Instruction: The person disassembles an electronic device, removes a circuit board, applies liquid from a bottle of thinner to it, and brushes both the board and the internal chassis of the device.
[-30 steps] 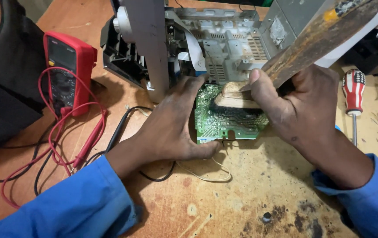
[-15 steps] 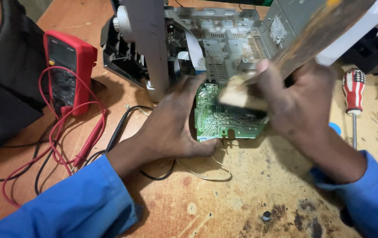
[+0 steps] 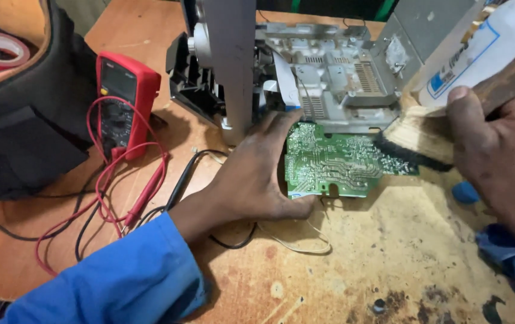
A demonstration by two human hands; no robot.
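A thin green printed circuit board (image 3: 338, 165), solder side up, lies mid-frame on the worn wooden bench (image 3: 389, 264). It looks light, stiff and fragile, best held by its edges. The left hand (image 3: 257, 174) steadies its left edge, fingers spread; the right hand (image 3: 497, 162) grips a wooden-handled brush (image 3: 425, 141), whose black bristles touch the board's right end.

brush (image 3: 443, 135) handle cut off, right hand (image 3: 500, 159) cropped
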